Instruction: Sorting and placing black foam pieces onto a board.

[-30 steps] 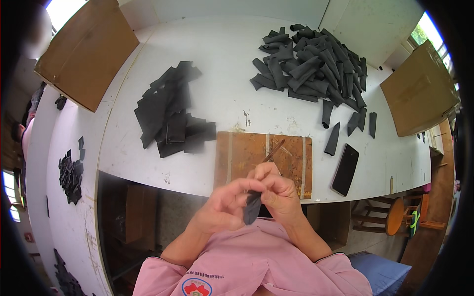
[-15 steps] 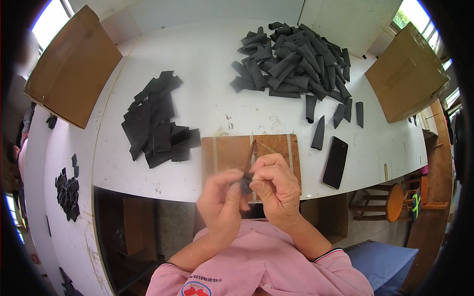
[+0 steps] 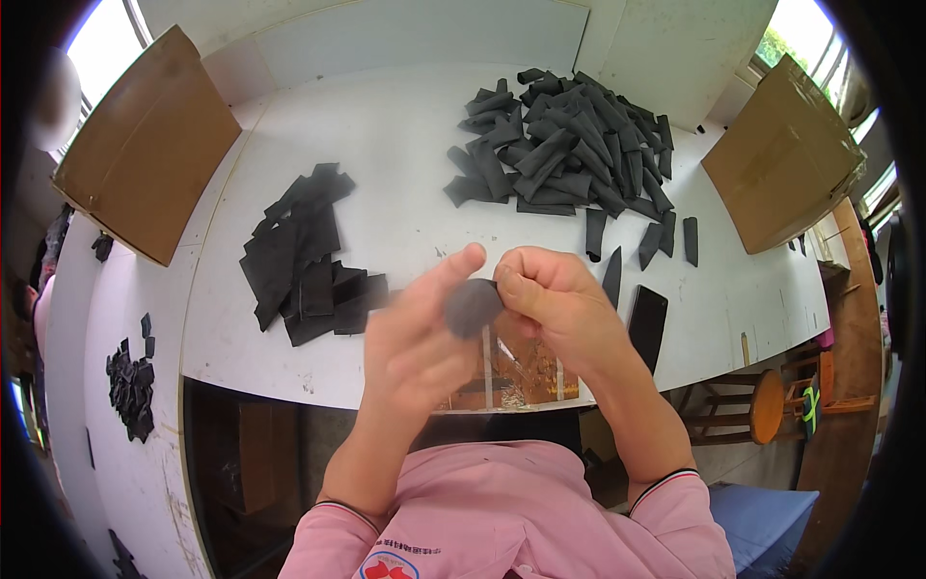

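Right hand (image 3: pixel 555 304) is pinching a dark piece (image 3: pixel 473 307) above the wooden board (image 3: pixel 511 372); left hand (image 3: pixel 420 333), fingers loosely spread, is touching it. So light a pinch may be letting it slip.

A flat pile of black rectangular sheets (image 3: pixel 304 256) lay on the left part of the white table (image 3: pixel 395 183). A heap of black rolled strips (image 3: pixel 569 150) lay behind and to the right. A brown wooden board (image 3: pixel 511 372) sat at the near edge. Brown cardboard boxes stood beyond the table's left (image 3: pixel 145 145) and right (image 3: pixel 781 159) ends.
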